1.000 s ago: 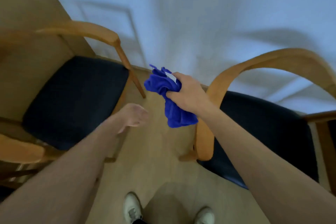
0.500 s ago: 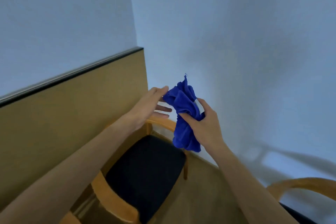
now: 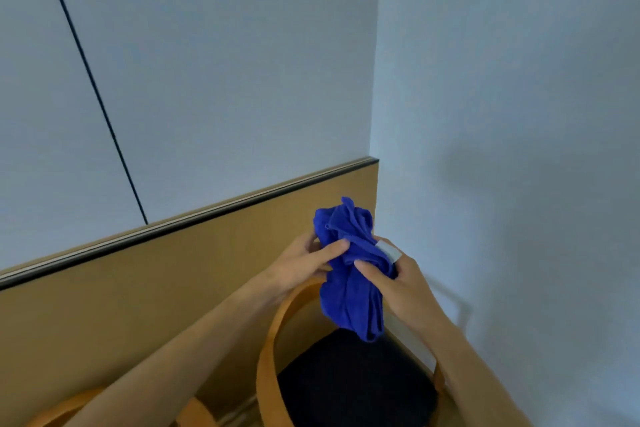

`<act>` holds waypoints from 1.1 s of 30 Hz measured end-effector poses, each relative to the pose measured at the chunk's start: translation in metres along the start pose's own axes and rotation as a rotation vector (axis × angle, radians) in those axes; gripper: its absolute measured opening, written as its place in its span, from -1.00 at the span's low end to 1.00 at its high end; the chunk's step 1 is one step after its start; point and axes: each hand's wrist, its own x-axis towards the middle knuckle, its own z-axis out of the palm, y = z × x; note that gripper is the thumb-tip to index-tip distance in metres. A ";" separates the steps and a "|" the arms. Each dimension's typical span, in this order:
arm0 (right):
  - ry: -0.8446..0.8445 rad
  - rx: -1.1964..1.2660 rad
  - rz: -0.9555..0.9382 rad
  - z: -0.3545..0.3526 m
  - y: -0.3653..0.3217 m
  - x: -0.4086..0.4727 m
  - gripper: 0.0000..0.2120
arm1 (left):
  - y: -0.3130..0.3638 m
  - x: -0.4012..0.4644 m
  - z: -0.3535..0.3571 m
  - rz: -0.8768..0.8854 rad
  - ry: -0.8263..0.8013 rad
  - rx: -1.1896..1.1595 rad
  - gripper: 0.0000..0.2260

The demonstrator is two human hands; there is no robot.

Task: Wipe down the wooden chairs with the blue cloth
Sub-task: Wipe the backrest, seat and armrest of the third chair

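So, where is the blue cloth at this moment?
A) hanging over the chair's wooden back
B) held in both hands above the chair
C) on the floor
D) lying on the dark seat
B: the cloth is bunched between the left hand and right hand, whose fingers pinch it, above the chair.

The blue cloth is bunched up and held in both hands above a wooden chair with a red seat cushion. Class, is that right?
Not quite. The blue cloth is bunched up and held by both the left hand and the right hand above the wooden chair, but the seat cushion is black, not red. The head view shows this.
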 end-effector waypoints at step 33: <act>-0.533 -0.439 -0.306 0.077 0.123 0.075 -0.84 | -0.102 -0.091 -0.041 -0.190 0.598 0.492 -0.89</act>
